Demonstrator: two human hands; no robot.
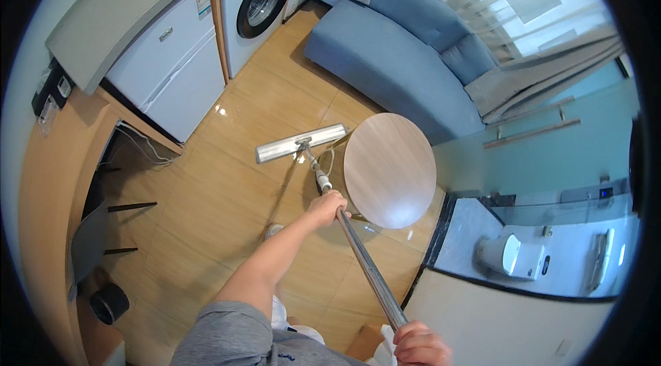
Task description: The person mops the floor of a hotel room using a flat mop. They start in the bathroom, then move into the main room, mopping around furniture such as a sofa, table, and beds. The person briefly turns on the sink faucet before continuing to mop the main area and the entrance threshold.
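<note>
A flat mop with a metal pole [369, 262] reaches out from me over the tiled floor. My left hand [329, 208] is closed around the pole's upper-middle part, just below a white joint. Near the bottom edge my right hand [422, 345] grips the pole's near end. The wide, flat mop head [302, 143] lies at the far end, left of a round wood-grain table [391, 170]. A looped cord hangs beside the table, close to the pole. The mop's underside is hidden.
A blue sofa [387, 51] stands beyond the table. Along the left are a white fridge [170, 61], a washing machine [258, 4], a grey chair [90, 242] and a black bin [109, 303]. At right, a glass door [537, 144] adjoins a bathroom with a toilet [503, 254].
</note>
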